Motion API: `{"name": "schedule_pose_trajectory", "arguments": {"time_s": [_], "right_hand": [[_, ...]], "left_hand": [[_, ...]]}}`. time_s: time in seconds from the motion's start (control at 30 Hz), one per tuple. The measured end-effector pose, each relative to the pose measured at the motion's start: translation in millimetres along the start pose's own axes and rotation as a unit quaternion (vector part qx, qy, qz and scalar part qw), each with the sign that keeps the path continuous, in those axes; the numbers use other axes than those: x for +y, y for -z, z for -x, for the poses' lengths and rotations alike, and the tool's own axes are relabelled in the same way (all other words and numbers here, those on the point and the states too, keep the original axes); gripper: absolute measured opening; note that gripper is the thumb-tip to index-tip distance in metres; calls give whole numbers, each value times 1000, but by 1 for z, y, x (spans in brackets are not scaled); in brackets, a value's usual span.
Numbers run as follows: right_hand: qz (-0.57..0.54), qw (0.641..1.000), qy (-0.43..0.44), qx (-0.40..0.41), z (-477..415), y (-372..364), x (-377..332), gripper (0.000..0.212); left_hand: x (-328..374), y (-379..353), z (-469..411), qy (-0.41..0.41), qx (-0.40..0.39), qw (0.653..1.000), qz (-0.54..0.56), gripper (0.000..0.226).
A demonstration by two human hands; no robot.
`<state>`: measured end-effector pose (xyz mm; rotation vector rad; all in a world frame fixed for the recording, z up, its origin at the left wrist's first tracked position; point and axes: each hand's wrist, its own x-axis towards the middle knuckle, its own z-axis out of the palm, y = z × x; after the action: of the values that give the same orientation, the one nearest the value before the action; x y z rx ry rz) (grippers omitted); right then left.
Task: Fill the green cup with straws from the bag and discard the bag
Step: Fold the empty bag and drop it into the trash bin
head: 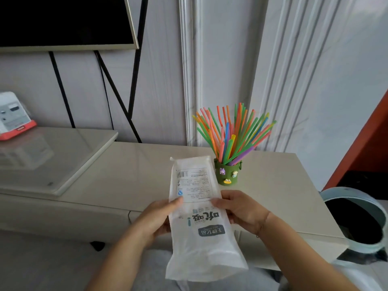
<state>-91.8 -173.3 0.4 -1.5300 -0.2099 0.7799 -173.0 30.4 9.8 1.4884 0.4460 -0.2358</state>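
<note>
1. Since the straw bag [199,217] looks flat and empty, discarding is judged to be the step in hand. It is held lengthwise above the cabinet [136,175] front edge, far end near the green cup [227,174].
2. Its L edge is pinched by the left hand [157,217], thumb on the printed face, fingers behind. Its R edge is gripped by the right hand [239,208] w/ fingers curled round it.
3. For a clean drop, the bag should be folded or scrunched first so it isn't caught by air. It should then be carried R and let go only once over the bin [357,219] mouth. The fanned straws should be kept clear of, as the cup looks easily tipped.
4. Containers: no straws can be made out inside the bag, tho its film is cloudy. The cup, set on the cabinet top near the wall, is packed w/ coloured straws [233,133], splayed outward.
5. Bin, R of the cabinet: pale round rim, open, dark inside; contents can't be told.
6. Further out: a dark TV screen [63,19] is seen upper L, and a white-and-red box [12,116] far L.
</note>
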Motion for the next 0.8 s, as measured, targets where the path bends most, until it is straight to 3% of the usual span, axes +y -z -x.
{"name": "schedule_pose_trajectory", "arguments": {"time_s": [0.07,0.17,0.27,0.37,0.4,0.5,0.57,0.67,0.8], "right_hand": [[-8,1000,8,12,5,4,1,23],[-19,999,22,37,11,8,4,26],[-54,997,46,40,12,6,6,36],[-86,993,66,45,16,8,4,28],[-85,993,68,43,16,9,3,23],[-55,994,82,56,18,10,-1,40],[-28,990,106,87,16,11,-2,45],[-3,981,131,141,12,13,-1,43],[-38,979,109,167,14,14,2,30]], "left_hand": [[-1,2,1,-30,37,999,-4,20],[-2,0,4,-54,26,998,1,19],[-4,0,1,-46,15,996,71,19],[-5,-3,0,-37,8,992,118,13],[-5,-5,0,-39,10,992,118,15],[-6,-6,-3,-1,11,988,155,29],[-10,-3,-3,54,-41,979,190,51],[-18,-5,-3,51,-122,983,127,55],[-22,-15,-5,13,-43,997,59,37]]}}
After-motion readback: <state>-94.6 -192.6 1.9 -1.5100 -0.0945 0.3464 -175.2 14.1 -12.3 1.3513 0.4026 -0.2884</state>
